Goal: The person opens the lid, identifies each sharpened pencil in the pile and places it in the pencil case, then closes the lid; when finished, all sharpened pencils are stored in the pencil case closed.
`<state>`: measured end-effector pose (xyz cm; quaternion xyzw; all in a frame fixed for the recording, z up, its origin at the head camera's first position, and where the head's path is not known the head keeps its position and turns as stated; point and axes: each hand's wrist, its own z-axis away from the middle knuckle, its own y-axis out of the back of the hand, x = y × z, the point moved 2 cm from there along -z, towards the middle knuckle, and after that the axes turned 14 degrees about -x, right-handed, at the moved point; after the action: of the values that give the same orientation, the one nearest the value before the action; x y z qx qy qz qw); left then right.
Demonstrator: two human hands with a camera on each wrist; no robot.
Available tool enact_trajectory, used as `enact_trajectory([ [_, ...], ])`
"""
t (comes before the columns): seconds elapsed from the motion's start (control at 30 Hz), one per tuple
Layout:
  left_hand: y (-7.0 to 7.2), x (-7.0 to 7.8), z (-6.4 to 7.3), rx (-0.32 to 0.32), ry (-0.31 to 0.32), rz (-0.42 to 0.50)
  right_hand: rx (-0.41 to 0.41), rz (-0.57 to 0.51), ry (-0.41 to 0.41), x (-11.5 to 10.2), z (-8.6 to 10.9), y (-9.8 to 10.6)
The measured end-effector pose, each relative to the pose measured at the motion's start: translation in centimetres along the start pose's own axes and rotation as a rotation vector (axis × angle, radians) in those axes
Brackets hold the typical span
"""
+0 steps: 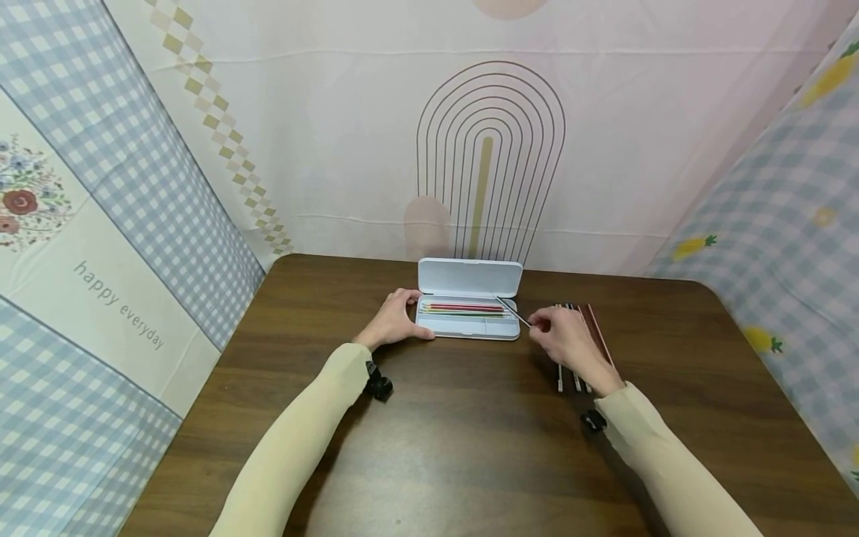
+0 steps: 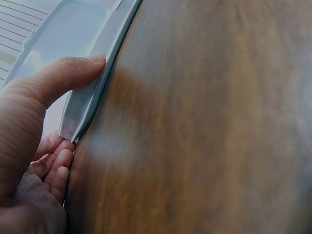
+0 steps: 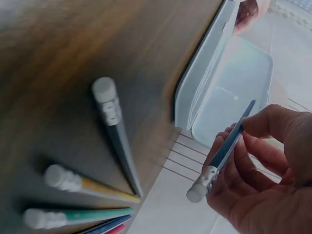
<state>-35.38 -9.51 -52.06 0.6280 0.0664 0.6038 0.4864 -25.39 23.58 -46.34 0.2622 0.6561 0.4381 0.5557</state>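
An open white pencil case (image 1: 456,333) lies near the table's far edge, its lid (image 1: 470,277) raised at the back. Several coloured pencils (image 1: 463,308) lie lengthwise inside it. My left hand (image 1: 394,319) grips the case's left end, thumb (image 2: 78,70) on the front rim and fingers around the end. Between thumb and fingers, my right hand (image 1: 566,339) pinches a dark pencil (image 3: 226,148) with a white eraser. That pencil slants over the case's right end, eraser toward the hand. Whether its tip touches the case, I cannot tell.
Under and beside the right hand, more pencils lie on the wooden table (image 1: 470,447), among them a dark one (image 3: 119,146), a yellow one (image 3: 105,189) and a green one (image 3: 95,214). A patterned cloth (image 1: 349,149) hangs behind the table.
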Motion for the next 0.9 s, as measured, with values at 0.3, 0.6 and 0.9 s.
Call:
enact_trajectory([
  [0.3,0.0,-0.1,0.0,-0.008,0.001,0.016,-0.063,0.055,0.119,-1.1,-2.9,-1.2],
  [0.6,0.0,-0.3,-0.1,-0.012,0.003,0.012,-0.138,0.126,0.211,-2.0,-6.3,-2.4],
  [0.9,0.0,-0.4,-0.2,-0.005,0.000,0.019,-0.132,0.243,0.281,-2.9,-9.1,-3.4],
])
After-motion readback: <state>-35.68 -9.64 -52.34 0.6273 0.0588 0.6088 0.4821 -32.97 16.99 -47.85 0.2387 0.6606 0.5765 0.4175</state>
